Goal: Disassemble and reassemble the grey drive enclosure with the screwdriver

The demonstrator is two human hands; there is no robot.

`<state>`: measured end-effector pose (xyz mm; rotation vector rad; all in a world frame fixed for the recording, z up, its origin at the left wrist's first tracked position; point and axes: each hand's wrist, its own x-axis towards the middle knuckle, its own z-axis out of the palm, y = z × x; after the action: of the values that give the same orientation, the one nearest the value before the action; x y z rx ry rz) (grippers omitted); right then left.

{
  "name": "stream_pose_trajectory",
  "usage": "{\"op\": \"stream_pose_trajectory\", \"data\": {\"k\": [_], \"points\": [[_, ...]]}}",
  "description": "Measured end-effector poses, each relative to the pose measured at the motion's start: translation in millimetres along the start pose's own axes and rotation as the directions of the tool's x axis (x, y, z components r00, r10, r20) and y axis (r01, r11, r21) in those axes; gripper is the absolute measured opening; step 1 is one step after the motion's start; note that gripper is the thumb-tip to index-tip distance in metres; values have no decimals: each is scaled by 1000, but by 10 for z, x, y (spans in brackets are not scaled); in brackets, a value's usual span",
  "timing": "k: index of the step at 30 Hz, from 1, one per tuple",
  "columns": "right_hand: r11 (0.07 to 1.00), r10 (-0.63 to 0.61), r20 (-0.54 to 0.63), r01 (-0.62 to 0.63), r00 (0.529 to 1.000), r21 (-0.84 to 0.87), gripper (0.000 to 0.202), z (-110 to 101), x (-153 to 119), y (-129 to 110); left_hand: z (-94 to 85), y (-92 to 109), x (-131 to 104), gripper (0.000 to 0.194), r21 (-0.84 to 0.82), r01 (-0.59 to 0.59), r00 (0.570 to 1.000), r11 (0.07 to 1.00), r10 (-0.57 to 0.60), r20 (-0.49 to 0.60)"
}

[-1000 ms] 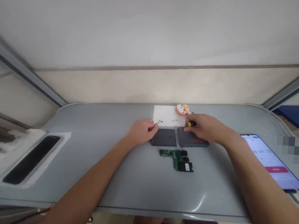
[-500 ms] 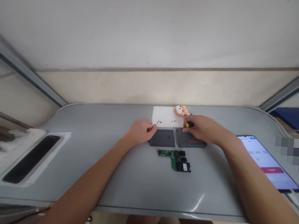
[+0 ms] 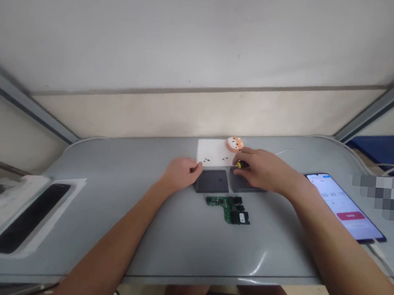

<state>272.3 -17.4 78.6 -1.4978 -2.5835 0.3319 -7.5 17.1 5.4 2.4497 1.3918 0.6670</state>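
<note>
My right hand is closed round a screwdriver with a black and yellow handle end; its thin shaft sticks out to the upper right. That hand is over a dark case half, covering part of it. My left hand has its fingertips pinched together at the upper left corner of a flat black panel; whatever is between them is too small to make out. Behind the panels, several tiny dark screws lie on a white paper. Nearer to me is a green circuit board with black connectors.
An orange and white animal-faced case sits on the paper's far right corner. To the right lies a lit, cabled phone showing a timer. At left, a long black strip rests on white material. A pale wall borders the grey table.
The view has shifted slightly. My right hand has turned a little and hides more of the dark case half, while the screwdriver's shaft shows more clearly. My left hand keeps its place.
</note>
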Motion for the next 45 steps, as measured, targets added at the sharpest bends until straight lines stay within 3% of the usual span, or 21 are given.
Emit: {"op": "stream_pose_trajectory", "data": {"k": [4,9,16,22,27,30,33,36,40,45], "points": [[987,-87,115,70,990,141,25,-34,-138,-296,-6,-9,13,51,-6,-12,1000,1000,12,-9],[980,-56,350,-15,935,197,35,36,-260,-490,1,-25,24,50,42,-23,1000,999,23,0],[996,-82,306,69,949,51,43,177,-314,-557,-7,-51,23,51,73,1,1000,997,0,-11],[996,-48,430,10,902,89,58,165,-326,-628,-110,-44,23,49,133,-38,997,990,46,-60],[1000,28,437,-31,899,-1,62,113,-381,-746,-287,-4,5,41,194,-119,993,974,114,34],[999,-29,440,7,898,51,62,79,-400,-755,-370,6,-9,30,205,-98,991,974,77,109],[983,-125,437,52,891,174,46,-1,-381,-695,-419,-1,-12,26,223,-62,990,973,32,135],[978,-141,275,90,951,190,35,-66,-322,-586,-448,8,-9,22,224,-41,988,974,6,156],[998,-41,43,43,998,-41,42,-9,-209,-428,-469,67,-10,20,219,-27,979,975,-18,202],[997,-69,134,72,989,-14,37,116,-101,-339,-455,111,-22,19,189,-14,966,982,-36,256]]}}
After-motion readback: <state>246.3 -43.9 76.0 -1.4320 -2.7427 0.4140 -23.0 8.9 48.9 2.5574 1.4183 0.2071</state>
